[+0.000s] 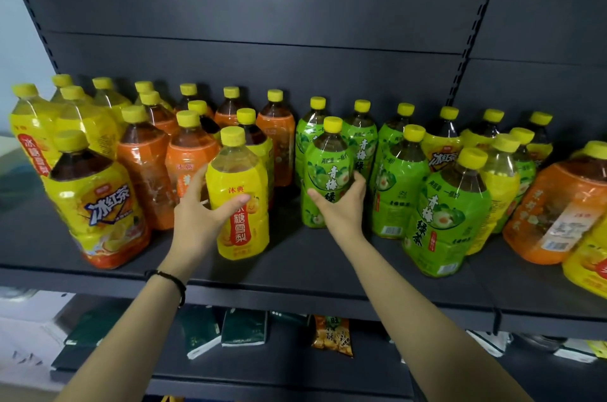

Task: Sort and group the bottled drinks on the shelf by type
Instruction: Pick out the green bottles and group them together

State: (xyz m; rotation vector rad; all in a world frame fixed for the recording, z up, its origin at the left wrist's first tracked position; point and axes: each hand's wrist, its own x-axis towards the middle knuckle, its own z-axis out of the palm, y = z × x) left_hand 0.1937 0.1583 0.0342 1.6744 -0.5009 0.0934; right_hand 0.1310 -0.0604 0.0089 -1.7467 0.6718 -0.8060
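Gripping a yellow bottle (pixel 238 178) at mid-height with the left hand (pixel 197 214), thumb across the label, fingers (pixel 196 179) wrapped behind. Holding a green bottle (pixel 328 168) low with the right hand (pixel 343 209), fingers apparently curled round its far side. Both upright near the shelf (pixel 295 267) front, orange bottles (pixel 144 168) to the left.

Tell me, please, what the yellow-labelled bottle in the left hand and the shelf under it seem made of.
The yellow-labelled clear bottle in the left hand looks like clear plastic: see-through glossy shoulder, shiny printed film sleeve, matte yellow cap. The dark grey shelf board is probably painted sheet metal: flat, matte, thin front edge.
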